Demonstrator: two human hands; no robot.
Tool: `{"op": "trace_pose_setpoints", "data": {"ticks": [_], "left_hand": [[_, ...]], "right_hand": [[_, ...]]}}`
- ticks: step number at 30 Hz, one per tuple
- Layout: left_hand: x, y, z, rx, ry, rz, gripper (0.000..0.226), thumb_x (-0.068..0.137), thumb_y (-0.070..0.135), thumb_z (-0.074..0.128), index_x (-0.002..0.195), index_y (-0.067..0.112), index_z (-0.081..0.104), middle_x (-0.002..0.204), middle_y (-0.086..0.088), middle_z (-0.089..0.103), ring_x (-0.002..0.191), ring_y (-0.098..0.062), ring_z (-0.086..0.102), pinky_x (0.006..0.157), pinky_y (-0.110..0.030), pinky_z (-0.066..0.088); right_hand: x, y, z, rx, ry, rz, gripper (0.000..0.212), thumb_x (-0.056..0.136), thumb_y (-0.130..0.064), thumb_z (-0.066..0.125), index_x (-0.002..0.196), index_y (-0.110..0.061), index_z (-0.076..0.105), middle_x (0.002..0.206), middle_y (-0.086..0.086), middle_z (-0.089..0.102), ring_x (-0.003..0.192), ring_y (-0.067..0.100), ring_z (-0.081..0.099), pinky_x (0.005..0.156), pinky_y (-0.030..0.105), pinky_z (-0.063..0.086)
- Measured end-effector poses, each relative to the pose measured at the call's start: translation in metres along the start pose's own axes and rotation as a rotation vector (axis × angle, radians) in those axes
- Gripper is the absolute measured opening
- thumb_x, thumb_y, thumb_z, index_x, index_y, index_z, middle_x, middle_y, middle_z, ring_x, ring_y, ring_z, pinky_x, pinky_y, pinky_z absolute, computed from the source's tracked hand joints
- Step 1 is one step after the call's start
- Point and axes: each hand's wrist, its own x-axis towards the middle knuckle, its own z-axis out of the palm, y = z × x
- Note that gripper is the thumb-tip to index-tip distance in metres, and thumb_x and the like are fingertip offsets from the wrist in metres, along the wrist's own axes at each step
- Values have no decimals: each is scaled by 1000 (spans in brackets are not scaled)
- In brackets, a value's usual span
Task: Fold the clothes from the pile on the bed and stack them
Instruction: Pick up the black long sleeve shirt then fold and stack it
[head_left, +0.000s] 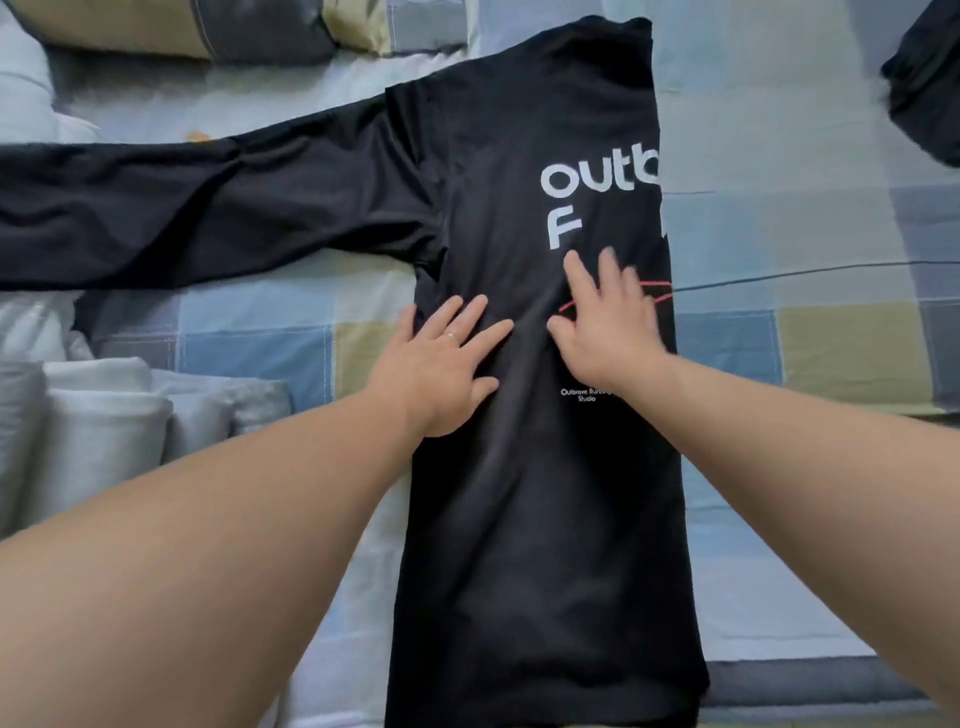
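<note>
Head view looks down on a black shirt (524, 467) spread along a checked bedsheet (810, 332). Its right side is already folded in, cutting off the white lettering (597, 182) at a straight edge, while the left sleeve (182, 213) lies stretched out flat toward the frame's left border. Both hands rest on the shirt's middle, palms down and holding nothing. Left hand (447, 364) lies flat with fingers spread wide; a ring (451, 336) shows on one finger. Right hand (608, 322) is also flat and spread, blurred, over a thin red printed line (657, 285). White rolled bedding (98, 415) sits at the left, pillows (218, 26) at the top, and another dark garment (924, 88) lies at the upper right corner.
</note>
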Motion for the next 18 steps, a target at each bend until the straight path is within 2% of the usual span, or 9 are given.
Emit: {"op": "trace_pose_setpoints", "data": {"ticks": [3,5,7,8,10,12,13,15,18], "left_hand": [[-4,-32,2,31,-8,-171,66,101,61,24,158,43,-4,169,8,-8,156,-21,-7,122,-57,-1],[-3,-44,-9,35,57,-296,61,101,57,32,158,40,15,169,0,4,155,-27,-3,120,-59,-1],[4,-48,-25,41,224,-298,47,98,44,48,141,26,47,164,-8,24,153,-32,9,120,-56,6],[10,-48,-32,57,324,-268,40,94,38,56,129,19,56,157,-10,35,149,-35,20,119,-54,13],[24,-48,-42,87,481,-217,34,85,30,64,114,15,59,139,-10,50,134,-37,39,111,-47,24],[41,-49,-51,53,555,-170,40,85,32,65,121,18,58,132,-8,53,127,-35,44,106,-42,26],[49,-51,-54,23,517,-132,47,90,38,60,133,23,53,140,-7,50,134,-33,41,110,-43,25],[61,-62,-54,-17,333,-62,57,100,52,41,154,38,29,164,0,24,151,-28,18,122,-47,13],[63,-105,-48,-96,31,-143,61,102,62,20,158,45,-1,169,9,-8,156,-19,-6,125,-49,-2]], "right_hand": [[-8,-9,10,-24,-189,-204,74,97,-39,47,160,-37,8,169,3,-10,154,30,-9,124,53,1],[-7,-12,-5,134,-241,-315,62,97,-30,51,156,-34,30,168,0,11,155,23,10,125,43,9],[4,-14,-25,358,-123,-300,49,97,-22,52,146,-28,50,154,-3,44,140,21,42,119,38,30],[14,-15,-34,425,-8,-261,46,97,-21,52,143,-26,52,147,-4,51,132,21,49,114,38,35],[37,-19,-46,461,175,-170,48,98,-21,51,146,-23,47,148,-1,48,134,24,43,113,40,35],[58,-26,-48,423,263,-79,54,100,-24,48,152,-23,37,157,2,35,143,28,29,115,43,29],[68,-32,-47,381,265,-36,58,101,-27,47,156,-24,29,162,4,24,148,29,19,118,44,23],[82,-45,-42,293,189,57,65,102,-31,43,160,-25,14,168,8,5,153,30,4,123,45,12],[97,-78,-30,190,32,151,68,100,-27,36,161,-25,6,168,8,-5,154,33,-7,123,51,6]]}}
